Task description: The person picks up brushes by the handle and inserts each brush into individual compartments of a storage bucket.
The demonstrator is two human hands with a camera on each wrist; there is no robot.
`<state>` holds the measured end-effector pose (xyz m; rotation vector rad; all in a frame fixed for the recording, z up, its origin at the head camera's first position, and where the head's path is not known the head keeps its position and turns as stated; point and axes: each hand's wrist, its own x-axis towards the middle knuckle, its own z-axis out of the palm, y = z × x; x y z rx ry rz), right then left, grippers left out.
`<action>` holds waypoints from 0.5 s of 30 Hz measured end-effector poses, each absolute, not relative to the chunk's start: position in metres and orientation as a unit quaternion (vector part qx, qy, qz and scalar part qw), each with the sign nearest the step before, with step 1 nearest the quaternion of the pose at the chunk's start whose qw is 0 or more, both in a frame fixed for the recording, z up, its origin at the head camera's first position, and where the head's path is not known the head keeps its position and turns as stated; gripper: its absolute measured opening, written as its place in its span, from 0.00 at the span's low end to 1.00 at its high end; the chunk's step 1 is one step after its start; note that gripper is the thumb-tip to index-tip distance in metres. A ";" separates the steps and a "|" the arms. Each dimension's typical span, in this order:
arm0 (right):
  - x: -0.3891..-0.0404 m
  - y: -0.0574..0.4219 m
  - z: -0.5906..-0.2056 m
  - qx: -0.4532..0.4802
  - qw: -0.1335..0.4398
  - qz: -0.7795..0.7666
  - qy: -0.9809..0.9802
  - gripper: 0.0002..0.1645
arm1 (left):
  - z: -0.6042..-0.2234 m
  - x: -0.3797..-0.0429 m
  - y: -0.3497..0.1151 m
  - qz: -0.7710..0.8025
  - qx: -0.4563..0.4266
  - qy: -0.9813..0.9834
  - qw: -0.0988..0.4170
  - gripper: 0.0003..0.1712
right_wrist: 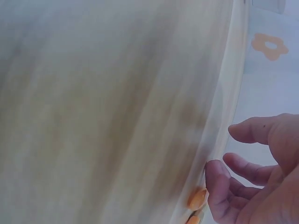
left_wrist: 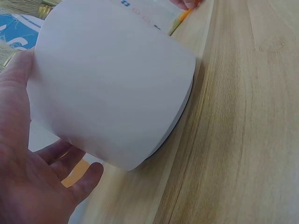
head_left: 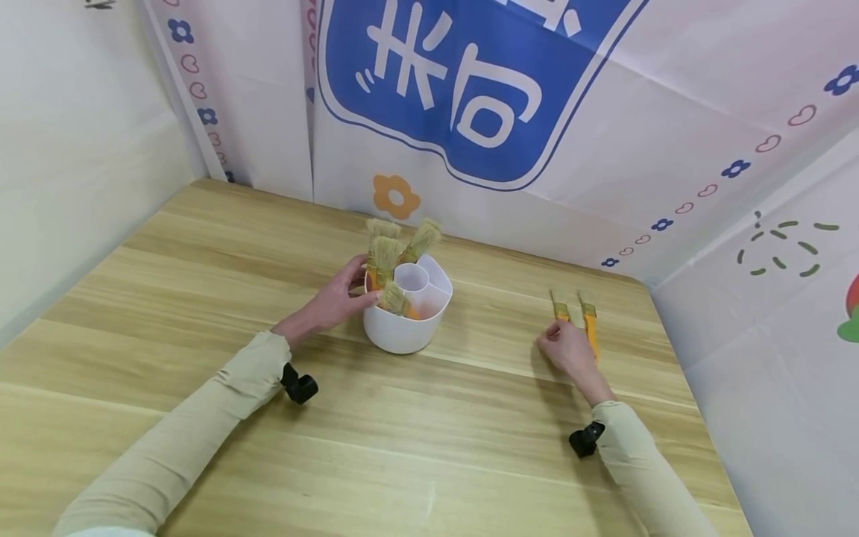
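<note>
A white divided holder (head_left: 404,334) stands on the wooden table with several flat bristle brushes (head_left: 386,255) in its compartments, bristles up. My left hand (head_left: 340,298) grips the holder's left side, thumb at the rim by the brushes. In the left wrist view, the fingers lie along the holder's white wall (left_wrist: 112,84). Further right, flat brushes with orange handles (head_left: 591,332) lie side by side on the table. Over them is my right hand (head_left: 567,347), partly covering them. The right wrist view shows its thumb and forefinger apart, with nothing between them, beside orange handle ends (right_wrist: 197,199).
The wooden table (head_left: 403,440) meets a printed white backdrop (head_left: 268,134) along its back edge. White panels stand at the left and right sides. A black wrist camera (head_left: 299,385) sits on the left sleeve, another (head_left: 587,440) on the right.
</note>
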<state>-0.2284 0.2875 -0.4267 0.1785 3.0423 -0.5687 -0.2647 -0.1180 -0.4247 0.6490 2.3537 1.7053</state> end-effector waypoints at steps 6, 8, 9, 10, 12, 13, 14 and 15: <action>-0.232 0.291 -0.426 0.068 0.024 -0.181 0.981 0.18 | -0.426 -0.266 -0.118 0.571 0.215 0.789 0.081 0.39; -0.234 0.293 -0.425 0.074 0.022 -0.178 0.981 0.18 | -0.426 -0.265 -0.118 0.572 0.213 0.788 0.082 0.39; -0.236 0.294 -0.425 0.078 0.018 -0.177 0.981 0.18 | -0.426 -0.265 -0.118 0.572 0.213 0.788 0.082 0.39; -0.237 0.295 -0.424 0.081 0.017 -0.176 0.981 0.18 | -0.425 -0.265 -0.118 0.573 0.214 0.787 0.082 0.39; -0.240 0.297 -0.424 0.085 0.006 -0.175 0.981 0.18 | -0.425 -0.265 -0.119 0.572 0.214 0.787 0.080 0.39; -0.242 0.298 -0.424 0.086 -0.001 -0.174 0.981 0.18 | -0.425 -0.265 -0.119 0.572 0.213 0.788 0.081 0.39; -0.243 0.299 -0.424 0.086 -0.007 -0.175 0.981 0.18 | -0.425 -0.265 -0.119 0.573 0.213 0.787 0.080 0.39; -0.245 0.300 -0.424 0.088 -0.014 -0.175 0.980 0.18 | -0.425 -0.265 -0.118 0.574 0.215 0.786 0.080 0.39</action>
